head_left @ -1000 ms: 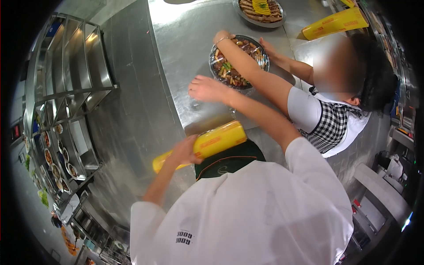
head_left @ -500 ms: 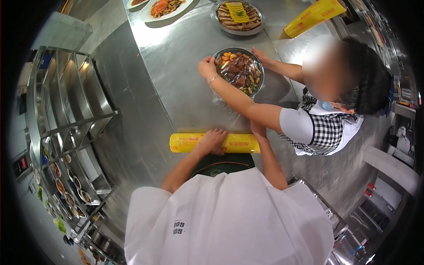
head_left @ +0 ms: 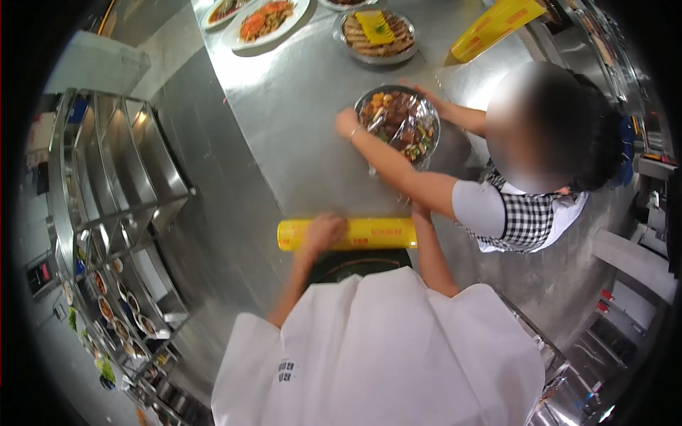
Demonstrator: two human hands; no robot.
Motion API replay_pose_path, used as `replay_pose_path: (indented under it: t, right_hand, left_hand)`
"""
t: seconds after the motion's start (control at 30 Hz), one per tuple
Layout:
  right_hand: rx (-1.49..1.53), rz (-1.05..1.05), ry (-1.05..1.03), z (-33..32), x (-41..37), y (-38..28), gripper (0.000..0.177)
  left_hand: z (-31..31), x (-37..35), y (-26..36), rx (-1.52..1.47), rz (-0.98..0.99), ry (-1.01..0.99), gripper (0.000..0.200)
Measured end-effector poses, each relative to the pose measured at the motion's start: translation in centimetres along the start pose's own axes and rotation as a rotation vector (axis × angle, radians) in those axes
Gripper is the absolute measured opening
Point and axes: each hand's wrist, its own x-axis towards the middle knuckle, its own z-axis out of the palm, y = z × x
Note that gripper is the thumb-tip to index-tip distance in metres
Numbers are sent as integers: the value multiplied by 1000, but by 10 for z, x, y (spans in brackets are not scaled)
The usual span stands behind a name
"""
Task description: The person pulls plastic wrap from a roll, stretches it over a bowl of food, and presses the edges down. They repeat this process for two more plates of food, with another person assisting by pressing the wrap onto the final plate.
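A yellow cling film box (head_left: 376, 233) lies lengthwise along the near part of the steel table (head_left: 298, 156), right in front of my body. My left hand (head_left: 327, 231) rests on the left half of the box, blurred, its fingers too smeared to read. My right hand (head_left: 420, 210) is at the box's right end, mostly hidden under the co-worker's forearm, so its fingers cannot be made out. Beyond, a co-worker's two hands are at the rim of a round dish of meat and vegetables (head_left: 398, 124) covered with clear film.
A sliced-meat platter (head_left: 376, 35) and oval plates (head_left: 266, 25) stand at the far side. Another yellow box (head_left: 497, 28) is at the far right. The co-worker (head_left: 526, 213) leans in from the right. A steel rack (head_left: 121, 163) stands at left.
My left hand has slid left along the box. The co-worker's hands and the covered dish appear farther right, and the view has shifted a little.
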Motion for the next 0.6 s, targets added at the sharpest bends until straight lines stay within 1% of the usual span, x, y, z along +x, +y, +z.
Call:
replay_pose_path:
  t: [0.07, 0.13, 0.2, 0.23, 0.3, 0.33, 0.4, 0.43, 0.47, 0.5, 0.53, 0.6]
  right_hand:
    - [-337, -43, -31, -23, -25, -22, 53]
    - [-345, -29, -117, -26, -44, -45, 52]
    - [-400, 252, -639, -33, -62, -90, 46]
    - [-404, 253, -652, -30, -67, -101, 46]
    - [-681, 49, -892, -22, -75, -113, 40]
    - [-680, 52, -896, -17, -80, -115, 40]
    - [-574, -196, -874, -13, -86, -117, 37]
    - [-575, -194, -874, -12, -85, -118, 37]
    - [-505, -241, -883, -10, -84, -120, 34]
    - [-434, -288, -891, -8, -83, -121, 32]
    - [-434, -287, -891, -5, -81, -121, 32]
    - [-387, -290, -902, -2, -78, -127, 23]
  left_hand:
    - [-18, -19, -8, -21, -39, 179, 22]
    - [-37, -35, -27, -43, -88, 187, 16]
    - [-54, -49, -39, -55, -138, 197, 16]
    - [-59, -56, -44, -61, -169, 204, 16]
    - [-65, -66, -51, -53, -194, 208, 16]
    - [-67, -70, -53, -43, -206, 210, 16]
    - [-69, -77, -51, -42, -229, 200, 15]
    - [-70, -78, -49, -38, -248, 192, 14]
    - [-71, -79, -48, -39, -249, 190, 14]
    - [-72, -80, -48, -41, -216, 203, 13]
    - [-73, -80, -48, -41, -183, 217, 12]
    - [-70, -80, -45, -92, -193, 244, 12]
